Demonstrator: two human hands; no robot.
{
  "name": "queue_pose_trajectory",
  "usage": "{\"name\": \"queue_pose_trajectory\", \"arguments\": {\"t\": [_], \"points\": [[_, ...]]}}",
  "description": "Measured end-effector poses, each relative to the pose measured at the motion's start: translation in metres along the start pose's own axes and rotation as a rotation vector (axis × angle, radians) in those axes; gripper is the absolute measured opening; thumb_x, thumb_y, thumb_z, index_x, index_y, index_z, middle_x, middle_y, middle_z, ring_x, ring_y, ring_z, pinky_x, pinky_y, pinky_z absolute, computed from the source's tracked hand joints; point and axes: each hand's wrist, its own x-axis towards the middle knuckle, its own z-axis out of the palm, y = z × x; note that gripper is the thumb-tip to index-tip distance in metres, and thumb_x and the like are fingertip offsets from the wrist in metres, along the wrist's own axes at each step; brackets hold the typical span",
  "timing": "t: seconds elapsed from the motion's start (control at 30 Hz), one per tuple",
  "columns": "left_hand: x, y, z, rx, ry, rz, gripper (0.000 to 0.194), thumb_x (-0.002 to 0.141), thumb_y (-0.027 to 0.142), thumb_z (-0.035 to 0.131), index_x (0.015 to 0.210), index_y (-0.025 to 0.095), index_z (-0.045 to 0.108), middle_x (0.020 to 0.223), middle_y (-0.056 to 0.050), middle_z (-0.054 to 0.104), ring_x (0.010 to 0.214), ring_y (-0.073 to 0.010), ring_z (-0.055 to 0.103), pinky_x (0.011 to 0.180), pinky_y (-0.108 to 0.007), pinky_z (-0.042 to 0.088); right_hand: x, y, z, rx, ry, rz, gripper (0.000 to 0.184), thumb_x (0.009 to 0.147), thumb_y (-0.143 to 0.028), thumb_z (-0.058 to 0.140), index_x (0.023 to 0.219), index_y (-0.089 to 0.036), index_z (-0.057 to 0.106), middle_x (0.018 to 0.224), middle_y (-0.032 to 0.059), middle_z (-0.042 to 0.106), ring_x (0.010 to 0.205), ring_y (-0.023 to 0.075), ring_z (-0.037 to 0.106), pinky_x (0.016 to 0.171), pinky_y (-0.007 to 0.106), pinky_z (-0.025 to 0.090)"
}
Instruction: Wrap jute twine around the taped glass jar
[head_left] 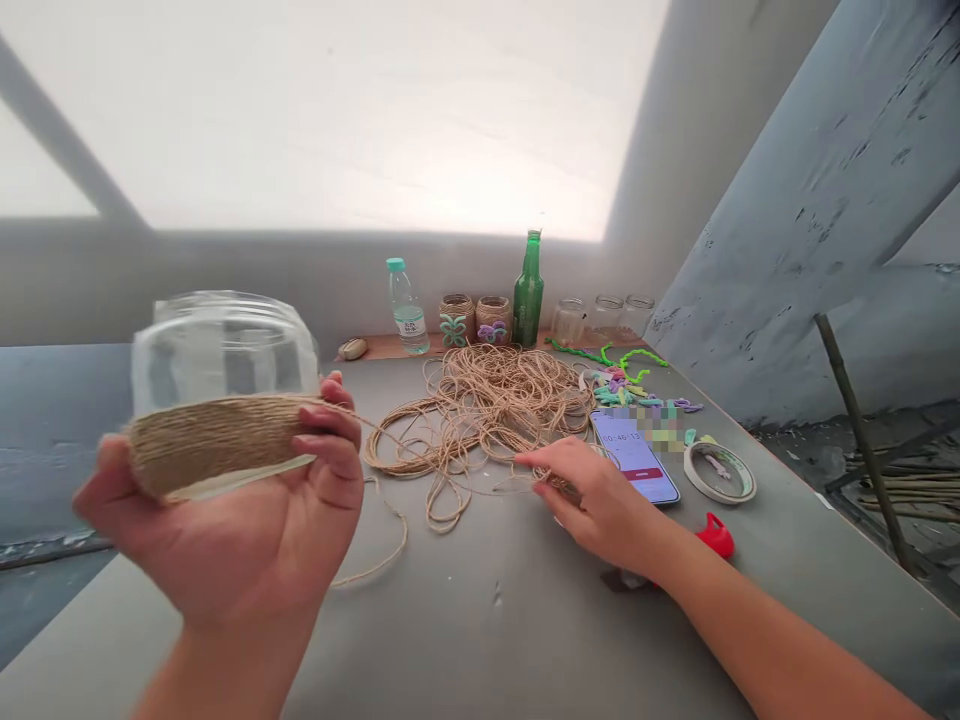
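Jar point(225, 385) of clear glass, banded with twine point(214, 445) around its lower half, sits in the left hand point(225, 540), left of the twine heap point(480, 420). Its mouth faces up, its long axis slightly tilted, and the fingers curl tightly around it. Right of the heap, the right hand point(600, 505) pinches a twine strand point(551, 482) narrowly, just beside a phone point(634, 455) showing 00:46:13. Behind the heap stands a green bottle point(528, 295).

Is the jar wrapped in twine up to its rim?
No, twine covers only the lower part of the glass jar in the left hand.
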Motion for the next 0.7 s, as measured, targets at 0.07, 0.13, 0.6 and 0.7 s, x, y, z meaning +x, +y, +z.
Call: {"name": "queue_pose_trajectory", "arguments": {"t": [0.07, 0.13, 0.6, 0.7], "points": [[0.002, -0.007, 0.005, -0.087, -0.033, 0.013, 0.095, 0.074, 0.061, 0.071, 0.152, 0.016, 0.041, 0.108, -0.015, 0.072, 0.075, -0.0203, 0.076, 0.060, -0.025, 0.070, -0.001, 0.004, 0.005, -0.010, -0.043, -0.028, 0.034, 0.099, -0.008, 0.060, 0.128, -0.020, 0.074, 0.114, 0.0099, 0.078, 0.109, 0.0254, 0.069, 0.095, 0.041, 0.061], [0.005, -0.013, 0.006, -0.005, -0.042, 0.043, 0.083, 0.079, 0.062, 0.065, 0.145, 0.014, 0.050, 0.103, -0.016, 0.073, 0.074, -0.0211, 0.075, 0.065, -0.029, 0.071, -0.001, 0.012, 0.007, -0.034, -0.072, -0.026, 0.027, 0.099, -0.006, 0.062, 0.118, -0.018, 0.077, 0.107, 0.0104, 0.078, 0.104, 0.0259, 0.069, 0.092, 0.043, 0.061], [0.003, -0.033, -0.005, 0.358, -0.170, -0.021, 0.057, 0.068, 0.062, 0.081, 0.105, 0.019, 0.075, 0.091, -0.014, 0.076, 0.056, -0.0163, 0.064, 0.038, -0.022, 0.053, -0.002, 0.014, 0.004, -0.189, -0.268, 0.014, 0.024, 0.104, -0.032, 0.069, 0.123, -0.017, 0.070, 0.124, 0.0090, 0.072, 0.107, 0.0245, 0.073, 0.092, 0.045, 0.063], [0.002, -0.027, 0.004, 0.376, -0.133, 0.062, 0.044, 0.073, 0.055, 0.080, 0.106, 0.026, 0.074, 0.098, -0.011, 0.078, 0.079, -0.0259, 0.077, 0.048, -0.022, 0.061, -0.004, 0.009, -0.003, -0.214, -0.289, 0.053, 0.027, 0.104, -0.033, 0.070, 0.126, -0.017, 0.069, 0.127, 0.0094, 0.071, 0.106, 0.0245, 0.072, 0.091, 0.045, 0.063]]}}
